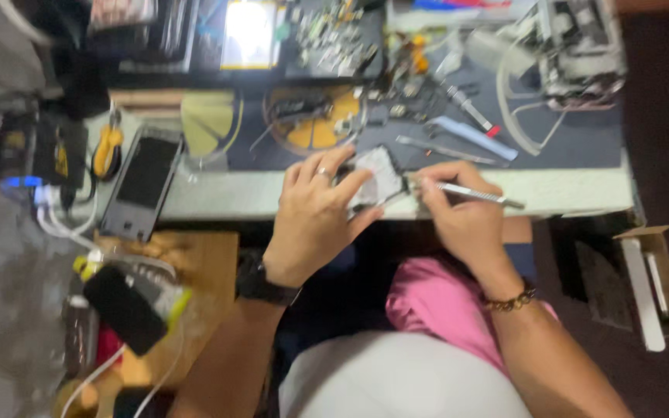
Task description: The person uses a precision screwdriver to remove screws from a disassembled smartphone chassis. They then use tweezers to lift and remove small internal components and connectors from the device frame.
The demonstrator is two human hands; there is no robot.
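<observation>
Two hands at the bench edge, left hand (pixel 315 213) gripping a small flat device (pixel 377 178), right hand (pixel 458 213) holding a slim tool (pixel 478 195), round yellow tray (pixel 315 116) of blurred parts behind.

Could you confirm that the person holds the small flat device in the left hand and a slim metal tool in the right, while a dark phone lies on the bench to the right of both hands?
Not quite: the head view shows the dark phone lying to the left of both hands. The rest stands: the left hand holds the small flat device, and the right hand holds the slim metal tool.

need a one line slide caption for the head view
Left hand steadies a small flat device at the workbench edge while the right hand holds a slim metal tool to it.
</observation>
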